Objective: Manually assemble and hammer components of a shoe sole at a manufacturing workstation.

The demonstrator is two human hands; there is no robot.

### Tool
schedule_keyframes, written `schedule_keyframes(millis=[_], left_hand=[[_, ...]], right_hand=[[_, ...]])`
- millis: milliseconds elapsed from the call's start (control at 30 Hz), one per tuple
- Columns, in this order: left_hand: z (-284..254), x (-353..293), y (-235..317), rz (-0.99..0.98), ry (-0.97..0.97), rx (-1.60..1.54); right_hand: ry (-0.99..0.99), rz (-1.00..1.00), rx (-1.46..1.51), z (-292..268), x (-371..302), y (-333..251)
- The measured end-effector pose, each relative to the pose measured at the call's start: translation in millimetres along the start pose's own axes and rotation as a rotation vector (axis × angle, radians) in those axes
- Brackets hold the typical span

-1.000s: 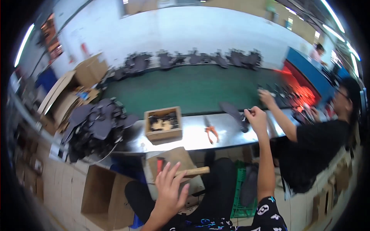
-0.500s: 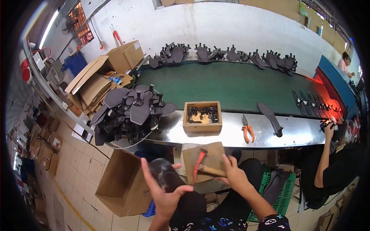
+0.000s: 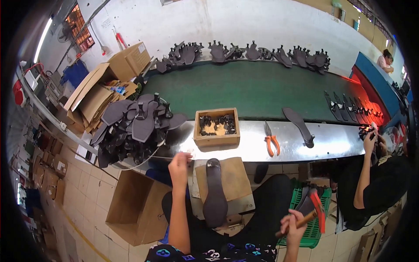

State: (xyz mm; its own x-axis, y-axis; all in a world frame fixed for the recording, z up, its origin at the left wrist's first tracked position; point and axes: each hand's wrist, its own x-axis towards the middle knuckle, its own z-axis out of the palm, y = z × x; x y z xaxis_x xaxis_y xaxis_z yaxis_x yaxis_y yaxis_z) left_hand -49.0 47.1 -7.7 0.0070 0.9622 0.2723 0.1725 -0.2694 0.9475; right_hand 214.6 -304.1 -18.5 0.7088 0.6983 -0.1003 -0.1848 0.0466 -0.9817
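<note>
A dark shoe sole [image 3: 215, 194] lies lengthwise on the tan board [image 3: 238, 179] in front of me, its narrow heel end pointing away and its wide end toward my lap. My left hand [image 3: 178, 171] is raised left of the board, apart from the sole, its fingers bent together in a pinch; anything in them is too small to make out. Off to the right, beside my knee, my right hand [image 3: 293, 227] grips the wooden handle of a hammer [image 3: 317, 212] with a red head. That head is over a green crate [image 3: 324, 229] holding dark soles.
Beyond the board, a wooden box [image 3: 217, 140] of small black parts and orange-handled pliers [image 3: 271, 142] rest on the metal table edge. Another sole [image 3: 299, 124] lies there. A pile of heeled soles [image 3: 139, 120] stands left, above a cardboard box [image 3: 135, 205]. A co-worker [image 3: 377, 187] sits right.
The sole now lies on the board. My right hand has carried the hammer off the board to the right. My left hand has gone from spread fingers to a pinch, farther up.
</note>
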Motion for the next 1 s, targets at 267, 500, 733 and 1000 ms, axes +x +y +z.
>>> schedule_keyframes(millis=[267,500,733,1000], left_hand=[[13,-21,-111,-0.130,0.177,-0.515],[19,-86,-50,-0.276,0.038,-0.366],[12,-76,6,0.216,-0.072,0.324],[14,-73,9,0.331,-0.083,0.471]], right_hand=[[-0.333,-0.207,0.029,107,89,44],[-0.287,-0.164,-0.152,158,66,49],[-0.345,-0.332,-0.359,180,54,54],[-0.106,-0.784,-0.813,150,47,15]])
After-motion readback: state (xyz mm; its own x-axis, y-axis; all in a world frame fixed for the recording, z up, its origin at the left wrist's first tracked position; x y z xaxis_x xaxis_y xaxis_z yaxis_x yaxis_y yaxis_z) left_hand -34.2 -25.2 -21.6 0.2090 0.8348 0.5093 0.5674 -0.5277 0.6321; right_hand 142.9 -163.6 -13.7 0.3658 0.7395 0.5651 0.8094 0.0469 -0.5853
